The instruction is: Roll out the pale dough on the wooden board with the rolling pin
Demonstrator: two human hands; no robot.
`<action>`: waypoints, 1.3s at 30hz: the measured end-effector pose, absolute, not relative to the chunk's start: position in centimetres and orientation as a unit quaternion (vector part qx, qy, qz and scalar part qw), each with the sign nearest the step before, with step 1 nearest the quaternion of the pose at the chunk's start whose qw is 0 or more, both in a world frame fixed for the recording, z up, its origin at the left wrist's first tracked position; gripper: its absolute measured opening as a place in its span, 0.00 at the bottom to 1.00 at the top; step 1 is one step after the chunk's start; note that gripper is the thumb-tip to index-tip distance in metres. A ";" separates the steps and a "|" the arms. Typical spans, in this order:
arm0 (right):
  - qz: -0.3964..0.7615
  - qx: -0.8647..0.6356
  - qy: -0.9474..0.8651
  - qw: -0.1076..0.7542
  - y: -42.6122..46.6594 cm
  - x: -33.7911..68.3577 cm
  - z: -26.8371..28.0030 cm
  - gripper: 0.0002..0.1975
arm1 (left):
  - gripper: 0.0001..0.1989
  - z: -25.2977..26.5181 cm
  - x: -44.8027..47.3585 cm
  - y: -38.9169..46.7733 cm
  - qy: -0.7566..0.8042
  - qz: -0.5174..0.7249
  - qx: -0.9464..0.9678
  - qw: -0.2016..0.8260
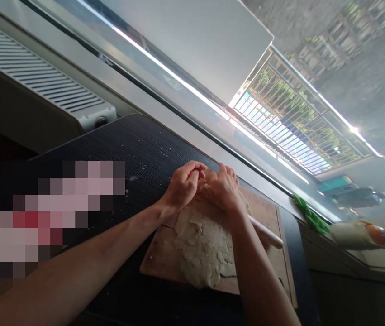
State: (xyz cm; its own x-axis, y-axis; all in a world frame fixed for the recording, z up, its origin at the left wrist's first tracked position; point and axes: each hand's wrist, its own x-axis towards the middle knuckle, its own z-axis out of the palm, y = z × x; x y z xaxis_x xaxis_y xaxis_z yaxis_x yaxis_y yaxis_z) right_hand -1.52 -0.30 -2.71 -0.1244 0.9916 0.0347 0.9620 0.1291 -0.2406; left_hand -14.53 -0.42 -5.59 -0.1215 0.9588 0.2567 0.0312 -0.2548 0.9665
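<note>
A flat, uneven sheet of pale dough (pixel 202 249) lies on a wooden board (pixel 158 258), with ragged edges and folds. My left hand (pixel 183 183) is closed at the sheet's far end, its fingers curled in at the dough. Beside it my right hand (pixel 224 188) bends its fingers over the same far edge, its thumb side towards the left hand. The dough between the fingers is mostly hidden. A wooden rolling pin (pixel 267 232) shows its near end to the right of my right forearm; its other end is hidden behind the arm and hand.
The board rests on a dark table (pixel 111 158) spotted with flour. A window sill (pixel 178 131) runs along the far side, with a radiator (pixel 43 77) at left. A green cloth (pixel 311 215) and a pale container (pixel 351 235) are at right. Pixelated blocks cover the lower left.
</note>
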 end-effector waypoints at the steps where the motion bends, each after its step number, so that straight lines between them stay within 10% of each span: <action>1: 0.085 -0.654 -0.745 0.098 -0.7 -1.6 -2.8 0.25 | 0.12 -5.6 -14.6 -0.4 0.466 0.585 0.531 0.398; 25: 0.118 -0.609 -0.756 0.208 -6.9 6.3 -2.4 0.06 | 0.11 -5.0 -16.6 -8.8 0.487 0.288 0.820 0.086; 33: 0.136 -0.647 -0.721 0.208 -5.7 6.9 -3.8 0.11 | 0.03 -3.9 -16.4 -7.2 0.510 0.297 0.800 0.105; 39: 0.107 -0.650 -0.725 0.204 -6.0 6.7 -3.9 0.08 | 0.08 -3.0 -15.6 -5.0 0.466 0.318 0.823 -0.072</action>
State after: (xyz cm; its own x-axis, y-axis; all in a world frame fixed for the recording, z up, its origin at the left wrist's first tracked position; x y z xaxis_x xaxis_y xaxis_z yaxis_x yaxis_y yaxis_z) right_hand 6.71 -5.99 -3.92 -0.0731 0.9851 0.1556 0.8975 0.1330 -0.4204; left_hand -15.59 -5.03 -2.98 0.3634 0.7209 0.5902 0.8122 -0.5555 0.1784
